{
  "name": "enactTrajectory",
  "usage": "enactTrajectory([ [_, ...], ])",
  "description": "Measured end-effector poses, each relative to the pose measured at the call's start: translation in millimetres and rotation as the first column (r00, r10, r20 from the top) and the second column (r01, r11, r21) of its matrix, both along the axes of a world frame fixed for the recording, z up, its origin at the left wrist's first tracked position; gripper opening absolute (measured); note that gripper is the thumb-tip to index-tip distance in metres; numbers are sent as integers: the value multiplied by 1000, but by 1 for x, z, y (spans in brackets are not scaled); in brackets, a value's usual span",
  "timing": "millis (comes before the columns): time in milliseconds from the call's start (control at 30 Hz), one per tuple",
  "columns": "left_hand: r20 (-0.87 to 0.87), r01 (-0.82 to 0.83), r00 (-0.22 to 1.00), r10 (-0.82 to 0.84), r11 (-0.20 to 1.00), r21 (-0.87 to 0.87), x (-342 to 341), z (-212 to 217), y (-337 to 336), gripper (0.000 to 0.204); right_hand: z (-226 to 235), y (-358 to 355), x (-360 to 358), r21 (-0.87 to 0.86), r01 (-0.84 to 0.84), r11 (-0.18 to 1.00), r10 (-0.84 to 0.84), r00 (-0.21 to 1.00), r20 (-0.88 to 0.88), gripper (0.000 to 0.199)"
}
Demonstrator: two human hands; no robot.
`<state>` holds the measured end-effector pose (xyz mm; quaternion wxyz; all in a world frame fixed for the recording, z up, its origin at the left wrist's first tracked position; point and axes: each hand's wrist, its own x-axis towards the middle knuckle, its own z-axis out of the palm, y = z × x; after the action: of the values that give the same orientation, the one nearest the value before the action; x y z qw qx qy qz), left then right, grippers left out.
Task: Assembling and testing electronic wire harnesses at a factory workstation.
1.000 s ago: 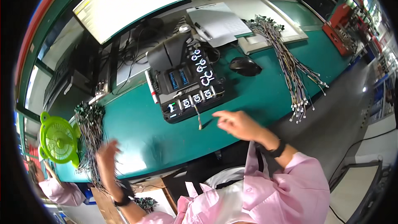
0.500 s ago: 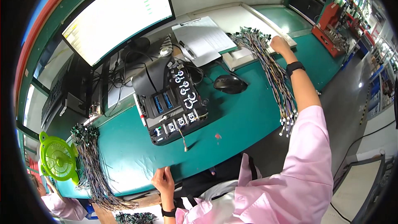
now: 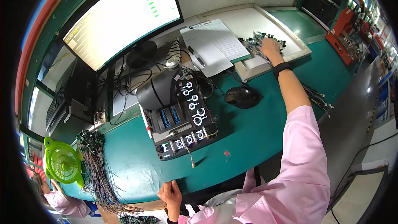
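My right hand (image 3: 270, 47) is closed on the connector end of a bundle of thin wire harnesses (image 3: 256, 41) on the right of the bench. Their wires run under my forearm, and the loose white-tipped ends (image 3: 321, 98) come out beyond it. At the bench's front edge my left hand (image 3: 170, 193) rests in a loose fist, with nothing visible in it. In front of it stands a black test device (image 3: 182, 116) with lit round ports and small blue display panels. A short wire lead (image 3: 191, 157) hangs from its front.
A second harness bundle (image 3: 97, 166) lies at the left beside a green fan (image 3: 63, 161). A black mouse (image 3: 241, 97), a clipboard with paper (image 3: 215, 43) and a pen (image 3: 196, 56) sit around the device. Behind is a monitor (image 3: 128, 20); another person (image 3: 66, 203) is at far left.
My right hand has moved from beside the harness bundle onto its connector end. The wires, which hung toward the front edge, now slant to the right under my forearm. My left hand stays curled.
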<state>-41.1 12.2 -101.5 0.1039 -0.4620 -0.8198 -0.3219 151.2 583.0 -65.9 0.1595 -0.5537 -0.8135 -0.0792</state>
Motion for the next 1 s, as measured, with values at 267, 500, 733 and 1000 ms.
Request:
enactTrajectory([
  [267, 5, 5, 1000, -5, 1000, 14, -1, 2, -3, 10, 61, -31, 1, 90, -69, 994, 111, 734, -670, 13],
  [500, -69, 48, 997, -42, 996, 80, 1, 2, 1, 9, 92, -66, 27, 55, -200, 978, 123, 342, -932, 9],
  [733, -127, 63, 991, -48, 991, 118, 4, 6, 3, 10, 75, -115, 45, -392, -452, 801, -251, 340, -906, 13],
  [1000, -122, 16, 992, -2, 994, 113, 8, 7, -1, 19, 29, -100, 38, -369, -639, 675, -633, -246, -734, 13],
])
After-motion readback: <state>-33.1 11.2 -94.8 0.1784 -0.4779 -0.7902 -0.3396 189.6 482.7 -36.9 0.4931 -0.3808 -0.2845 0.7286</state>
